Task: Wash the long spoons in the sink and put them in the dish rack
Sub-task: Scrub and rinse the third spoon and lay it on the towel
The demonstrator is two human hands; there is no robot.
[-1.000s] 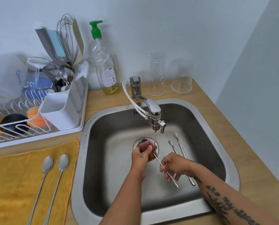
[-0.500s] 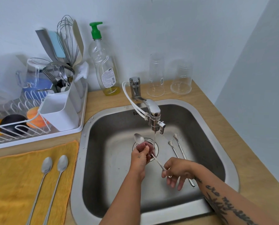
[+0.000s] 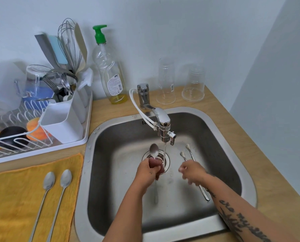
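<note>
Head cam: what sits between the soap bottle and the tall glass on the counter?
The faucet base stands between the soap bottle and the tall glass, seen in the head view.

Fisted left hand (image 3: 145,172), loose right hand (image 3: 192,172)

Brushed matt steel sink (image 3: 220,144), glossy metal spoons (image 3: 48,182) (on nubbly yellow cloth (image 3: 9,198)), wooden counter (image 3: 236,137)

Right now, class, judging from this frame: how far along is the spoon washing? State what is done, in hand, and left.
Done: uncertain; two spoons lie on the yellow cloth, washed or waiting I cannot tell. In hand: the left hand grips a red scrubber round one long spoon. Left: two more spoons lying in the sink, then moving all to the dish rack.
</note>
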